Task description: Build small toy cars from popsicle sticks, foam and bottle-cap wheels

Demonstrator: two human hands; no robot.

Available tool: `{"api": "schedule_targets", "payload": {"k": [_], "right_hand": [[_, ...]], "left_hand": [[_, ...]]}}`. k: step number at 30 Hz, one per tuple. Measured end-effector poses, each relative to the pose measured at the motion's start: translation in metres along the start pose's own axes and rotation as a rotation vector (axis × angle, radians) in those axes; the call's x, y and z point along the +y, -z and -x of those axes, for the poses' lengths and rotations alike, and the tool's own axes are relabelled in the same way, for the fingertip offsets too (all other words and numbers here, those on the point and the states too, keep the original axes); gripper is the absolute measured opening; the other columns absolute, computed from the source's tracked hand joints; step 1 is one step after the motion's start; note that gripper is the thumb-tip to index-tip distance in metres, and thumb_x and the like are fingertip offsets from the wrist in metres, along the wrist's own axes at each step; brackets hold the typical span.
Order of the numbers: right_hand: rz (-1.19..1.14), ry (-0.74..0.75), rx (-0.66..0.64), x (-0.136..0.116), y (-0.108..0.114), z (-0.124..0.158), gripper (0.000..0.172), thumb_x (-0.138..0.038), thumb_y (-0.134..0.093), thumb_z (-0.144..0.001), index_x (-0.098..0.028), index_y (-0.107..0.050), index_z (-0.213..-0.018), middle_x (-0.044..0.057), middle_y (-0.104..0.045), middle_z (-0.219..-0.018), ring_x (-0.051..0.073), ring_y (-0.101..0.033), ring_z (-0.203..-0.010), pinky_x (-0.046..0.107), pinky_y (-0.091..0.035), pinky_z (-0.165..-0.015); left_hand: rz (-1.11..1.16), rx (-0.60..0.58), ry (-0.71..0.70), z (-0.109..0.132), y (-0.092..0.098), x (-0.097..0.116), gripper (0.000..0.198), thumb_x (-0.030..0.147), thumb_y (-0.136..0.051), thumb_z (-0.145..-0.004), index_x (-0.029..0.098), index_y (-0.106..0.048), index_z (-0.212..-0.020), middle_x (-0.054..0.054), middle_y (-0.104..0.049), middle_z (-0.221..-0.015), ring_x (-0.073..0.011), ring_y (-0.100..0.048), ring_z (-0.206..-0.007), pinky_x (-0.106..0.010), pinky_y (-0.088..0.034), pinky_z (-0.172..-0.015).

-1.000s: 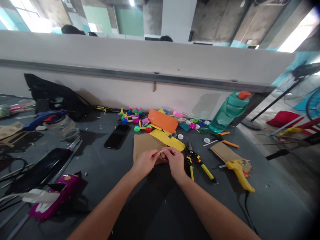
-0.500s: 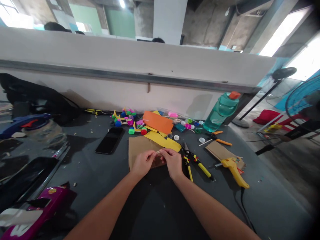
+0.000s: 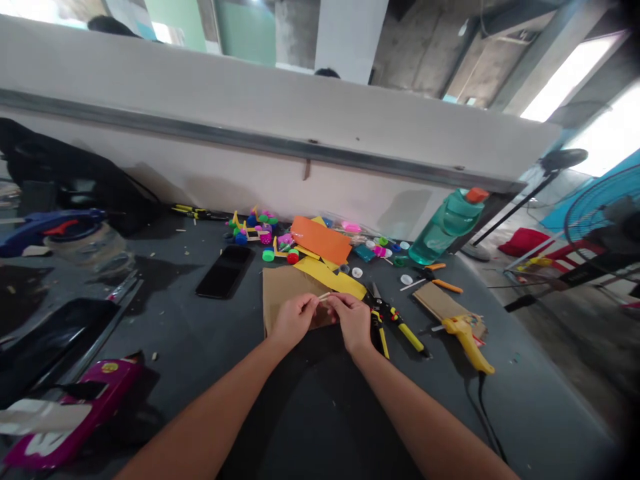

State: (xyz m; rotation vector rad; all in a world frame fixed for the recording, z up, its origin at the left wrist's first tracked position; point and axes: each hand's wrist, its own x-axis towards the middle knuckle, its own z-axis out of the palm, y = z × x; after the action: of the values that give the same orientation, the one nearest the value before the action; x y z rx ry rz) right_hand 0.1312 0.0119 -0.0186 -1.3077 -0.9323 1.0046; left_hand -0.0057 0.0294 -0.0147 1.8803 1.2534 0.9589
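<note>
1 thin pale stick (image 3: 325,296) in fingertip pinch of both L hand (image 3: 293,322) & R hand (image 3: 353,322), over brn cardboard (image 3: 281,287)

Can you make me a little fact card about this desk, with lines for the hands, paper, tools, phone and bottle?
Left hand: the left hand pinches a small pale stick
Right hand: the right hand has its fingertips at the stick's other end
Under the hands: brown cardboard
Paper: orange paper and yellow paper, behind the hands
Tools: yellow-handled cutters and a yellow glue gun, right side
Phone: black phone, left of the cardboard
Bottle: teal bottle with an orange cap, back right
</note>
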Motion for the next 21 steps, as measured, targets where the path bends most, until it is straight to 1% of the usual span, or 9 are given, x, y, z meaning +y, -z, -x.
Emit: {"api": "schedule_targets", "payload": {"k": [4,6,9,11,12,14,16,18,21], "right_hand": [[0.058,0.033,0.002,-0.018,0.001,-0.002,0.028,-0.035,-0.061,-0.070,-0.016,-0.064,-0.091,-0.002,-0.060,-0.059,0.011,-0.049,-0.045,0.021,-0.038,-0.038],[0.130,0.075,0.000,-0.036,0.012,-0.008,0.031,-0.032,-0.058,-0.071,-0.018,-0.059,-0.099,-0.002,-0.059,-0.064,0.012,-0.052,-0.049,0.021,-0.038,-0.038],[0.394,0.212,0.063,-0.067,0.055,-0.011,0.030,-0.029,-0.053,-0.073,-0.018,-0.056,-0.102,0.000,-0.061,-0.074,0.013,-0.057,-0.059,0.024,-0.045,-0.052],[0.734,0.329,0.136,-0.083,0.099,-0.006,0.030,-0.029,-0.053,-0.074,-0.017,-0.057,-0.102,0.004,-0.062,-0.082,0.016,-0.059,-0.071,0.029,-0.046,-0.068],[0.945,0.339,0.200,-0.087,0.122,-0.002,0.030,-0.029,-0.053,-0.075,-0.017,-0.057,-0.102,0.008,-0.062,-0.091,0.018,-0.058,-0.078,0.032,-0.045,-0.074],[1.367,0.210,0.389,-0.086,0.167,0.006,0.037,-0.030,-0.054,-0.073,-0.014,-0.056,-0.107,0.016,-0.057,-0.106,0.028,-0.054,-0.095,0.040,-0.041,-0.081],[1.619,-0.052,0.457,-0.074,0.203,0.011,0.043,-0.035,-0.056,-0.072,-0.010,-0.055,-0.106,0.021,-0.056,-0.105,0.034,-0.051,-0.100,0.044,-0.040,-0.079],[1.677,-0.200,0.400,-0.058,0.225,0.012,0.051,-0.037,-0.059,-0.069,-0.007,-0.052,-0.111,0.022,-0.056,-0.105,0.034,-0.053,-0.097,0.041,-0.041,-0.076],[1.600,-0.174,0.313,-0.039,0.241,0.011,0.047,-0.031,-0.058,-0.070,-0.007,-0.052,-0.110,0.021,-0.058,-0.101,0.027,-0.058,-0.087,0.034,-0.042,-0.073]], "left_hand": [[-0.018,0.070,0.015,-0.001,0.000,-0.003,0.035,0.040,-0.037,-0.087,0.019,-0.062,-0.075,0.001,-0.062,-0.066,-0.0154,-0.057,-0.064,-0.023,-0.039,-0.058],[-0.017,0.091,0.033,-0.002,0.000,-0.005,0.034,0.041,-0.039,-0.086,0.019,-0.063,-0.076,0.000,-0.064,-0.067,-0.0164,-0.059,-0.065,-0.023,-0.040,-0.059],[-0.024,0.118,0.047,-0.003,0.000,-0.008,0.034,0.043,-0.039,-0.086,0.019,-0.063,-0.081,0.000,-0.063,-0.066,-0.0161,-0.058,-0.063,-0.023,-0.039,-0.056],[-0.046,0.148,0.034,-0.002,0.001,-0.008,0.033,0.043,-0.039,-0.086,0.019,-0.063,-0.083,0.000,-0.063,-0.067,-0.0157,-0.058,-0.062,-0.023,-0.038,-0.055],[-0.060,0.161,0.019,-0.001,0.002,-0.008,0.033,0.042,-0.039,-0.086,0.019,-0.062,-0.083,0.000,-0.063,-0.068,-0.0155,-0.057,-0.062,-0.023,-0.038,-0.055],[-0.083,0.173,-0.011,0.000,0.003,-0.007,0.033,0.042,-0.038,-0.087,0.020,-0.062,-0.081,0.000,-0.063,-0.067,-0.0152,-0.057,-0.062,-0.022,-0.038,-0.055],[-0.094,0.176,-0.023,0.001,0.003,-0.006,0.033,0.042,-0.038,-0.087,0.020,-0.061,-0.081,0.000,-0.062,-0.066,-0.0150,-0.057,-0.061,-0.022,-0.038,-0.056],[-0.093,0.171,-0.018,0.002,0.003,-0.004,0.032,0.042,-0.038,-0.087,0.020,-0.061,-0.082,0.000,-0.062,-0.067,-0.0150,-0.058,-0.062,-0.022,-0.038,-0.056],[-0.087,0.169,-0.007,0.005,0.003,-0.002,0.032,0.042,-0.038,-0.087,0.020,-0.061,-0.082,-0.001,-0.063,-0.069,-0.0157,-0.059,-0.065,-0.022,-0.039,-0.058]]}}
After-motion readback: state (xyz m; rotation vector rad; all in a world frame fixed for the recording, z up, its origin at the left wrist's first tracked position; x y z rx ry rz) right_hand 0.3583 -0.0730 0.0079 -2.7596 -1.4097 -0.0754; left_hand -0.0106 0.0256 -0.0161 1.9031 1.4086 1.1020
